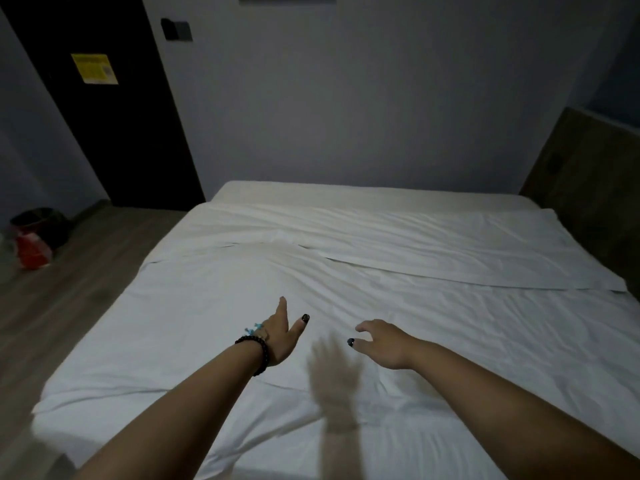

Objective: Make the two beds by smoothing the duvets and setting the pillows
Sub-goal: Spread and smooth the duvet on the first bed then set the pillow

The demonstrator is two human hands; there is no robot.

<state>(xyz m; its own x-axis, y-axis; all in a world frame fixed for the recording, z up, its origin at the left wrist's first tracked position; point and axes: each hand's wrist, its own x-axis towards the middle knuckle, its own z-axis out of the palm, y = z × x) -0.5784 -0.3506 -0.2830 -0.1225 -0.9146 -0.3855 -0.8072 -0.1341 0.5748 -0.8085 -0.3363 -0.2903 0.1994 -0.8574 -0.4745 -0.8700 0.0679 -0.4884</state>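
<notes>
A white duvet [214, 327] covers the near part of the bed, creased across its middle. A second white sheet layer [433, 251] lies folded over the far half. My left hand [280, 336] reaches out over the duvet with fingers straight and thumb spread, holding nothing. My right hand [384, 342] hovers over the duvet beside it, fingers loosely curled, empty. Both cast a shadow on the cloth below. No pillow is in view.
A wooden headboard [588, 188] stands at the right. A dark door [114, 133] with a yellow notice is at the back left. A dark bin [38, 223] and a red bag [33, 252] sit on the wooden floor [69, 292] to the left.
</notes>
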